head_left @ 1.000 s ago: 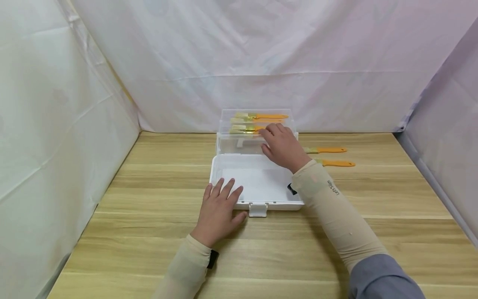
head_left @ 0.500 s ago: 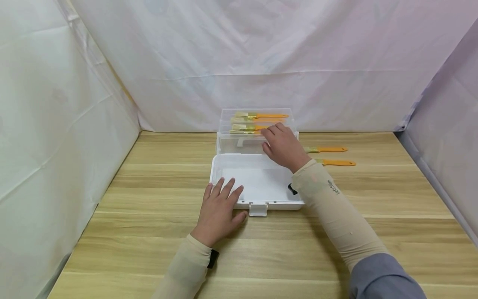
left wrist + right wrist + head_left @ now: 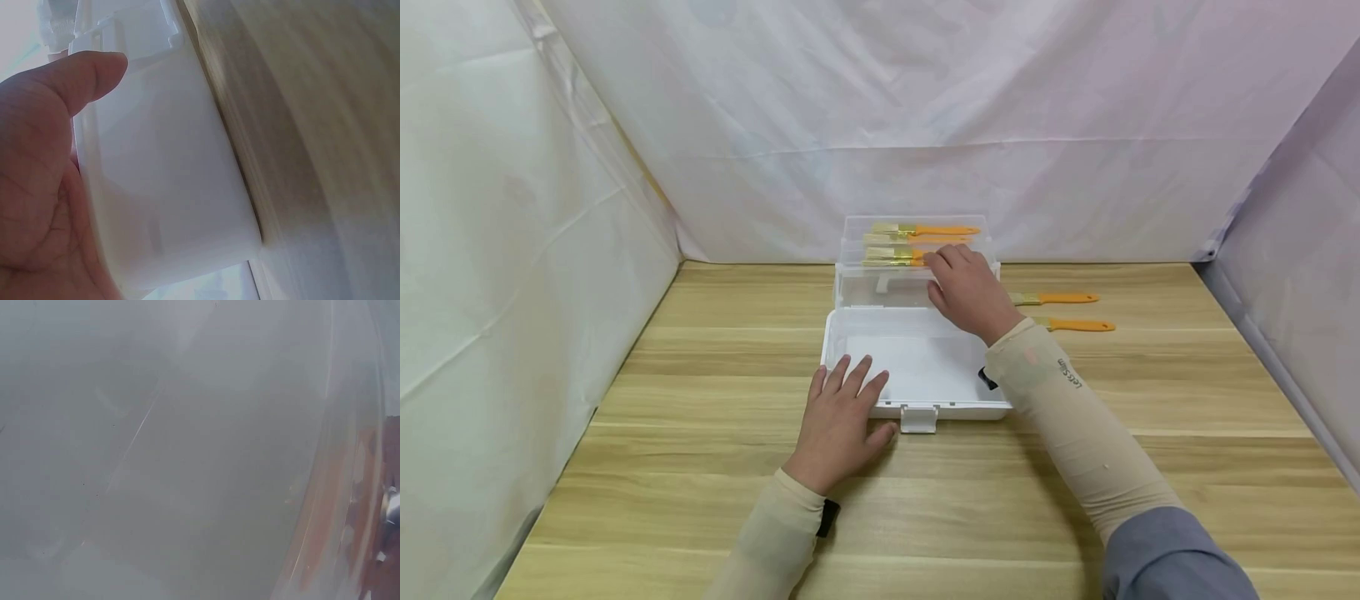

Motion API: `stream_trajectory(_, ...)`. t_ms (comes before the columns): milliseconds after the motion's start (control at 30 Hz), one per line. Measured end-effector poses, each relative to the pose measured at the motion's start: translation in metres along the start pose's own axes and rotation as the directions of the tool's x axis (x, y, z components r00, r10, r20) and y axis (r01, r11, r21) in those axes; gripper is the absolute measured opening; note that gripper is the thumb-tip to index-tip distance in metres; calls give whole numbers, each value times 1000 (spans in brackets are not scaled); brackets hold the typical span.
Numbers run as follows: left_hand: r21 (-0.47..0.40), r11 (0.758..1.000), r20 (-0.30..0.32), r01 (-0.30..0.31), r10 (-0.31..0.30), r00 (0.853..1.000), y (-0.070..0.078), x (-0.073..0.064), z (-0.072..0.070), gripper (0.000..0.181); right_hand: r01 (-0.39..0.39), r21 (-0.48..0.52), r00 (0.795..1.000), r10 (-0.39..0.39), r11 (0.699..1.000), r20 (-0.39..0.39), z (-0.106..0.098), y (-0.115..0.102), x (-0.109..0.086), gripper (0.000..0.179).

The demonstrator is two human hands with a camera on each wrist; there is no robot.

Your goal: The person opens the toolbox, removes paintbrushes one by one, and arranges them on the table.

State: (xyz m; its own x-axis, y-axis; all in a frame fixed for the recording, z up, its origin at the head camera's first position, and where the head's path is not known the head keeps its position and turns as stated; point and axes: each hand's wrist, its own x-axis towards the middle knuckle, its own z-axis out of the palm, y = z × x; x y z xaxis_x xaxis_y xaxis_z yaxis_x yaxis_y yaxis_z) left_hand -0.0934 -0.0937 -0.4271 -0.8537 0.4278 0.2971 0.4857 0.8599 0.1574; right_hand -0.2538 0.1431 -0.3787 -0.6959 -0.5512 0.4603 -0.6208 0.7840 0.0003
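Observation:
An opened white plastic storage box (image 3: 895,371) stands in the head view, its translucent raised section (image 3: 859,289) folded up behind. Several paintbrushes with orange handles lie across that section, bristles to the left. My right hand (image 3: 972,292) pinches the handle of the front paintbrush (image 3: 887,260); the fingertips cover part of it. My left hand (image 3: 837,432) holds the box's front left edge, fingers over the rim. In the left wrist view the thumb (image 3: 100,72) lies against the outer front wall beside the latch. Blurred clear plastic (image 3: 187,456) fills most of the right wrist view.
Two more paintbrushes, one farther back (image 3: 1067,298) and one nearer (image 3: 1081,326), lie on the wooden table (image 3: 700,500) right of the box, partly behind the right arm. White cloth (image 3: 925,125) hangs behind and at both sides. The box's latch (image 3: 918,419) hangs down in front.
My right hand has shifted very slightly at the front paintbrush. The left hand and the box stay in place.

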Motion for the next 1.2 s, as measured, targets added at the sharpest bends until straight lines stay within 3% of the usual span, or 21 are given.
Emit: stream_trajectory(1200, -5, 1000, 0, -6, 6, 1000, 0, 0, -1, 64, -3, -5, 993, 2, 1000, -120, 0, 2, 0, 19)
